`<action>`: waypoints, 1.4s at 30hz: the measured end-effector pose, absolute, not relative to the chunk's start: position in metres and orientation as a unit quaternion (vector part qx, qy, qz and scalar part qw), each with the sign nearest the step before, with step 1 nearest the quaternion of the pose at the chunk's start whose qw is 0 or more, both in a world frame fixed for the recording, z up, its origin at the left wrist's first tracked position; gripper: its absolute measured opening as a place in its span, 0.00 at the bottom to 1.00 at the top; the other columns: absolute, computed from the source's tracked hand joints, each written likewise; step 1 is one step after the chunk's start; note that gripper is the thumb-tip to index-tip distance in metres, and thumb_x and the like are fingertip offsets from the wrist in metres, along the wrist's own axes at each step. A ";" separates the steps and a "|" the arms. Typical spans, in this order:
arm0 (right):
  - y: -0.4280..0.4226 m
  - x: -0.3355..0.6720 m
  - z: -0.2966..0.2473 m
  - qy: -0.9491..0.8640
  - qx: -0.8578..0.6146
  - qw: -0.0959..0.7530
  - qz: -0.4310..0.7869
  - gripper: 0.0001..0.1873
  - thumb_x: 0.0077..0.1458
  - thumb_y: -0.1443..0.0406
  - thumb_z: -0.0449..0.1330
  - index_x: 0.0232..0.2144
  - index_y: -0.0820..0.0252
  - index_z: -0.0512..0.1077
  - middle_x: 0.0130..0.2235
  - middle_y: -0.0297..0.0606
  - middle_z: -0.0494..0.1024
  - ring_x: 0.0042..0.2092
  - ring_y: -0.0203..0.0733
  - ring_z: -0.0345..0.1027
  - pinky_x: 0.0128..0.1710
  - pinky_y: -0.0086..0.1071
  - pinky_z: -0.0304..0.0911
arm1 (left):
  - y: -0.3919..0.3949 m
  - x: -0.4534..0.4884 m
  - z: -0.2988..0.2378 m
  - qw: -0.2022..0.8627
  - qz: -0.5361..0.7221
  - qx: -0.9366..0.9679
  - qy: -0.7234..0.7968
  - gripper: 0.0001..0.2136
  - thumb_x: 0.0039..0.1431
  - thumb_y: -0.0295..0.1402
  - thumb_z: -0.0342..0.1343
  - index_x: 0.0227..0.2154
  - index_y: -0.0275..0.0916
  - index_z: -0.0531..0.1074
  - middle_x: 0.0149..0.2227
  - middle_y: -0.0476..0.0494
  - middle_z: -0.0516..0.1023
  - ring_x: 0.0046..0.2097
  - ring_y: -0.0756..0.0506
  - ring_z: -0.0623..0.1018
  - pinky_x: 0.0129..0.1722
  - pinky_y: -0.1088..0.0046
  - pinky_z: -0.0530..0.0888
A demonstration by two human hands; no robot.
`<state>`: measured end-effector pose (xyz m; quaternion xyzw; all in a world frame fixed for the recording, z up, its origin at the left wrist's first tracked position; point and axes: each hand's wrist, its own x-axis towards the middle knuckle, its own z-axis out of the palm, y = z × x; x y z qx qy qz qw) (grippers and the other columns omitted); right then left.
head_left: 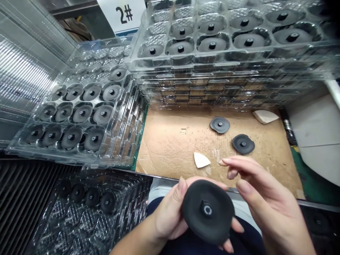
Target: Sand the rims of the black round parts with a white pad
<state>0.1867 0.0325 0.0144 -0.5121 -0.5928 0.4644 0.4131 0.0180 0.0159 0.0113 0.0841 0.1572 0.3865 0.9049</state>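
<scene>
My left hand grips a black rubber disc from below, its central hub with a round hole facing up. My right hand hovers just beside the disc with fingers apart and curved, holding nothing. Beyond the hands, two similar dark discs lie flat on a sheet of brown cardboard. A white wedge-shaped piece lies nearer my hands, and a second white piece lies by the stack.
A tall stack of clear plastic trays holding discs in pockets stands behind the cardboard. Another clear tray of discs lies to the left, with a lower tray at bottom left. A sign marked 2# stands at the back.
</scene>
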 end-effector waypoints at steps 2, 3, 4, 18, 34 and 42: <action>0.029 0.189 0.027 -0.597 -0.473 0.398 0.511 0.14 0.61 0.62 0.56 0.49 0.41 0.68 0.47 0.30 0.70 0.47 0.34 0.65 0.46 0.21 0.64 | 0.016 0.017 0.011 0.918 0.357 0.087 0.150 0.27 0.57 0.54 0.44 0.46 0.38 0.73 0.31 0.42 0.83 0.25 0.51 0.80 0.28 0.78 0.76; 0.029 0.189 0.031 -0.602 -0.461 0.386 0.526 0.14 0.60 0.62 0.56 0.49 0.41 0.68 0.47 0.30 0.70 0.48 0.34 0.65 0.47 0.20 0.64 | 0.017 0.017 0.012 0.921 0.348 0.096 0.146 0.27 0.58 0.54 0.44 0.46 0.37 0.73 0.30 0.43 0.83 0.24 0.51 0.79 0.26 0.78 0.75; 0.028 0.189 0.034 -0.608 -0.451 0.373 0.537 0.14 0.60 0.61 0.56 0.48 0.41 0.69 0.46 0.30 0.70 0.49 0.35 0.64 0.47 0.20 0.64 | 0.017 0.016 0.012 0.921 0.343 0.109 0.146 0.27 0.58 0.54 0.43 0.46 0.37 0.73 0.29 0.44 0.82 0.23 0.51 0.78 0.24 0.79 0.74; 0.026 0.190 0.035 -0.621 -0.423 0.327 0.573 0.14 0.61 0.62 0.54 0.48 0.37 0.69 0.44 0.29 0.71 0.47 0.34 0.67 0.44 0.19 0.66 | 0.018 0.012 0.017 0.910 0.312 0.172 0.211 0.32 0.55 0.57 0.43 0.42 0.33 0.76 0.25 0.41 0.80 0.22 0.48 0.75 0.21 0.75 0.72; 0.031 0.173 0.032 -0.559 -0.430 0.238 0.668 0.14 0.57 0.64 0.56 0.47 0.47 0.69 0.37 0.33 0.71 0.33 0.36 0.65 0.32 0.28 0.62 | 0.024 -0.007 0.003 0.927 0.199 0.142 0.284 0.28 0.57 0.54 0.45 0.38 0.30 0.75 0.28 0.37 0.79 0.24 0.47 0.77 0.22 0.76 0.73; 0.024 0.169 0.027 -0.496 -0.452 0.221 0.708 0.16 0.55 0.63 0.56 0.47 0.52 0.65 0.34 0.34 0.71 0.33 0.38 0.68 0.33 0.30 0.62 | 0.021 -0.002 0.000 0.900 0.209 0.128 0.359 0.29 0.45 0.56 0.57 0.38 0.32 0.75 0.32 0.40 0.78 0.29 0.50 0.76 0.25 0.81 0.71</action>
